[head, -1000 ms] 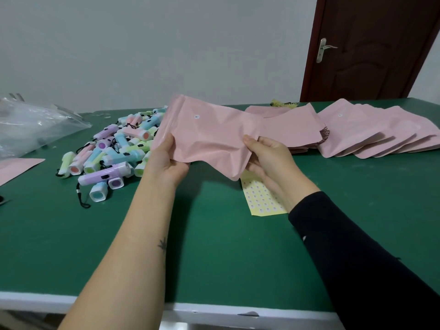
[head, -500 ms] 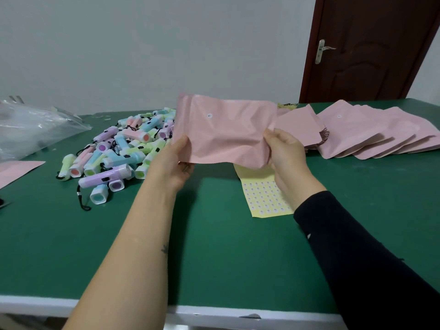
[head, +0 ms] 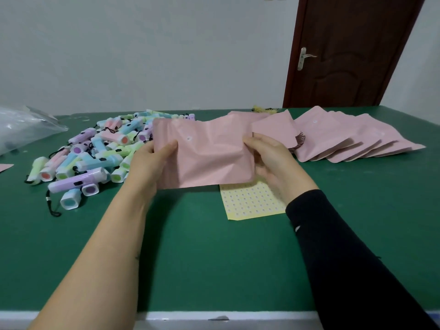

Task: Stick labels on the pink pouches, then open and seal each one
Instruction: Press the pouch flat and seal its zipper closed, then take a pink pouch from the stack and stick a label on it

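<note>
Grip is two-handed: my left hand (head: 152, 163) pinches the left edge of the crumpled pink foil pouch (head: 214, 158) and my right hand (head: 269, 160) the right edge. I judge this holds it clear of the green worktop (head: 214, 258) so the mouth can be worked. Its round white label (head: 189, 138) faces me between the two hands, nearer the left.
</note>
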Action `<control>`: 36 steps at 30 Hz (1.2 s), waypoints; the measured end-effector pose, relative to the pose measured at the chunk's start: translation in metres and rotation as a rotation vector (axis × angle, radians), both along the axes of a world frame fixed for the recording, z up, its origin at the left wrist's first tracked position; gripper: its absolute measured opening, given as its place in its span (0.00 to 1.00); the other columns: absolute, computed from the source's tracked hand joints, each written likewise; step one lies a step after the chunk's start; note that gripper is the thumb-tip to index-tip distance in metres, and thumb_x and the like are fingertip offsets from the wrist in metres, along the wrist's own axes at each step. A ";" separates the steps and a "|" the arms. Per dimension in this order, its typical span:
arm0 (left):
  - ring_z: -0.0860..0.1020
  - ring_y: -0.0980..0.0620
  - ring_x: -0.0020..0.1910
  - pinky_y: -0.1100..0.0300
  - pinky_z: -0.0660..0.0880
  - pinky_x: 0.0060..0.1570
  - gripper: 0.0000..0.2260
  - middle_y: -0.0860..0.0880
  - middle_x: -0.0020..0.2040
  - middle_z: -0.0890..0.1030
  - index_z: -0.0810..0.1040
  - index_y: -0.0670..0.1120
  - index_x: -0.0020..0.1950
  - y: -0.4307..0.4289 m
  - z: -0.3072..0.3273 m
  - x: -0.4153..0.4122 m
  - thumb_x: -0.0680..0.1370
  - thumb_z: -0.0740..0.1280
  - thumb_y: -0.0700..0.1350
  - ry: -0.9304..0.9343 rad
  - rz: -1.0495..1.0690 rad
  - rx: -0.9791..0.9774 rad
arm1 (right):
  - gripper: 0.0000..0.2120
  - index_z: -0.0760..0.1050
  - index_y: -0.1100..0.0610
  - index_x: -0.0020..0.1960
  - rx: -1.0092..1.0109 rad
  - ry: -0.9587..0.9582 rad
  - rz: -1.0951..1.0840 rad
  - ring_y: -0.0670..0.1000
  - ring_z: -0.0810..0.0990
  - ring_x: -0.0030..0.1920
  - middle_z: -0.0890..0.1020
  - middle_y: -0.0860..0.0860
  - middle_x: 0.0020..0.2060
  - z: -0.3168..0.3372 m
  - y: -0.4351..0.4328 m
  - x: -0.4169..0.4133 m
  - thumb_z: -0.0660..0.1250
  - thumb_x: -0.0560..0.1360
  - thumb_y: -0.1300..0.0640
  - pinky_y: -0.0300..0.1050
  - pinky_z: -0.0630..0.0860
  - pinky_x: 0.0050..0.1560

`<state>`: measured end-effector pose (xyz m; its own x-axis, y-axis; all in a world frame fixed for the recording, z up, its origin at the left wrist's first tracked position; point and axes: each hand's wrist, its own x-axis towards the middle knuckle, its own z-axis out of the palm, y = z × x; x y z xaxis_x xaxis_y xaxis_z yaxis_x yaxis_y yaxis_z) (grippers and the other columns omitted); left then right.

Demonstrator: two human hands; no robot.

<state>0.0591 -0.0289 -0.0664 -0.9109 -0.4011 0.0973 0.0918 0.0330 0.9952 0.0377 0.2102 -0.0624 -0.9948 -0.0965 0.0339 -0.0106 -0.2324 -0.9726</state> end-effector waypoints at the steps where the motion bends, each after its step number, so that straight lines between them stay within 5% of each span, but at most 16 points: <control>1: 0.82 0.51 0.45 0.56 0.77 0.39 0.07 0.53 0.48 0.84 0.80 0.52 0.49 0.001 0.000 0.000 0.75 0.72 0.53 -0.008 -0.003 -0.022 | 0.11 0.80 0.56 0.57 0.012 -0.029 0.039 0.51 0.84 0.51 0.86 0.50 0.50 0.001 0.002 0.000 0.70 0.76 0.56 0.48 0.81 0.51; 3: 0.83 0.52 0.42 0.58 0.78 0.35 0.09 0.53 0.46 0.84 0.80 0.53 0.49 0.005 -0.001 0.000 0.74 0.74 0.54 -0.020 -0.017 -0.054 | 0.13 0.79 0.59 0.57 0.071 -0.082 0.071 0.56 0.83 0.54 0.85 0.54 0.51 0.001 0.006 -0.002 0.72 0.75 0.56 0.55 0.79 0.58; 6: 0.83 0.52 0.42 0.59 0.78 0.33 0.12 0.53 0.46 0.84 0.79 0.53 0.50 0.009 -0.003 -0.001 0.72 0.75 0.55 -0.032 0.008 -0.109 | 0.15 0.78 0.61 0.59 0.159 -0.147 0.175 0.57 0.83 0.53 0.85 0.56 0.52 0.002 0.012 -0.001 0.73 0.74 0.58 0.55 0.80 0.56; 10: 0.79 0.51 0.53 0.53 0.77 0.50 0.19 0.51 0.59 0.81 0.78 0.52 0.63 0.008 -0.007 -0.006 0.75 0.72 0.55 -0.002 0.086 -0.099 | 0.15 0.78 0.62 0.58 0.229 -0.190 0.265 0.54 0.86 0.47 0.86 0.56 0.47 0.002 0.022 -0.003 0.73 0.72 0.62 0.48 0.83 0.43; 14: 0.78 0.53 0.57 0.58 0.72 0.51 0.19 0.50 0.63 0.79 0.75 0.48 0.67 0.016 -0.008 -0.009 0.78 0.68 0.51 0.036 0.124 -0.040 | 0.10 0.77 0.63 0.56 -0.132 -0.175 0.054 0.52 0.86 0.44 0.85 0.57 0.47 0.005 0.050 -0.019 0.70 0.74 0.65 0.47 0.83 0.42; 18: 0.78 0.58 0.53 0.66 0.70 0.47 0.11 0.55 0.55 0.80 0.76 0.52 0.60 0.052 -0.017 -0.003 0.78 0.68 0.49 0.083 0.015 -0.373 | 0.17 0.74 0.65 0.61 -0.506 -0.065 -0.201 0.55 0.84 0.51 0.83 0.58 0.56 0.006 0.085 -0.035 0.71 0.75 0.61 0.51 0.82 0.49; 24: 0.74 0.55 0.59 0.61 0.68 0.57 0.14 0.56 0.57 0.78 0.77 0.51 0.63 0.091 -0.035 0.000 0.78 0.69 0.48 0.129 -0.350 -0.970 | 0.19 0.75 0.62 0.65 -0.514 0.008 -0.466 0.54 0.82 0.55 0.83 0.54 0.57 0.011 0.111 -0.055 0.70 0.75 0.66 0.48 0.82 0.48; 31: 0.73 0.58 0.56 0.62 0.68 0.54 0.10 0.59 0.55 0.78 0.77 0.53 0.60 0.093 -0.040 -0.005 0.78 0.68 0.49 0.096 -0.386 -0.998 | 0.15 0.72 0.56 0.60 -0.320 -0.085 -0.581 0.55 0.77 0.62 0.78 0.50 0.60 -0.004 0.123 -0.077 0.70 0.75 0.58 0.56 0.72 0.66; 36: 0.74 0.57 0.57 0.57 0.72 0.59 0.09 0.59 0.54 0.78 0.78 0.54 0.59 0.095 -0.040 -0.004 0.79 0.68 0.49 0.072 -0.403 -1.032 | 0.10 0.72 0.54 0.56 -0.402 -0.024 -0.631 0.53 0.82 0.53 0.81 0.47 0.49 -0.006 0.127 -0.086 0.68 0.77 0.61 0.53 0.81 0.53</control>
